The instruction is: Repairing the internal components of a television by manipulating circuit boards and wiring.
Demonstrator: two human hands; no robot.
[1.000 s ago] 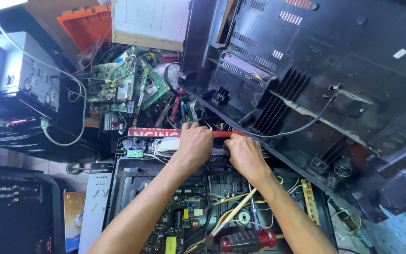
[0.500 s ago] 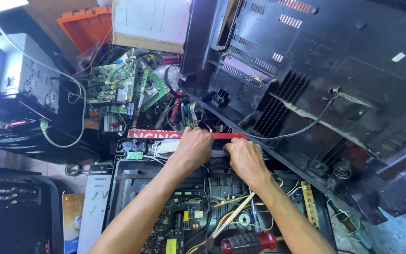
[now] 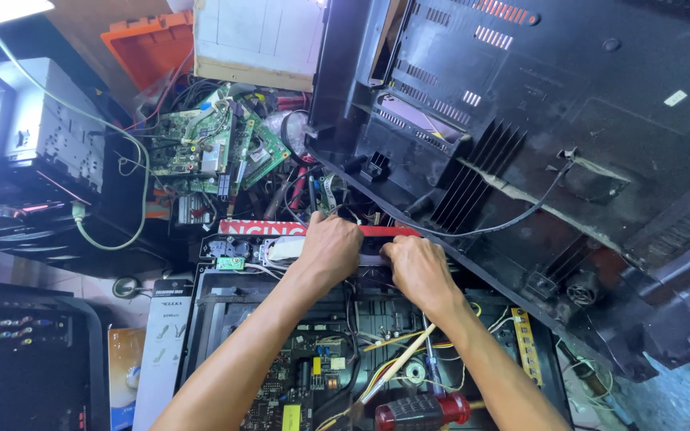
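Red plastic strip with white lettering (image 3: pixel 281 228) lies across the far edge of the opened black chassis (image 3: pixel 209 319), and both hands rest on it side by side. The left hand (image 3: pixel 331 249) curls over the strip's middle; the right hand (image 3: pixel 415 268) presses just right of it, fingers bent down. Whether either hand actually pinches the strip or only pushes on it cannot be told.

Risks, as a judgement: loose yellow and white wires (image 3: pixel 397 363) run under the right wrist, so a quick pull back could snag them. The thin black cable (image 3: pixel 513 219) hanging from the large black rear cover (image 3: pixel 569 160) crosses just beyond the knuckles and could catch on a raised finger. A red-handled screwdriver (image 3: pixel 421 411) lies near the forearms and might roll if bumped. The exposed circuit board (image 3: pixel 297 391) inside the chassis sits under the left forearm, open to a careless lean.

Room is tight. The rear cover walls in the right and far side; green circuit boards (image 3: pixel 209 148) and tangled cables crowd the far left. Only the near side, between the forearms, gives open space for drawing back.
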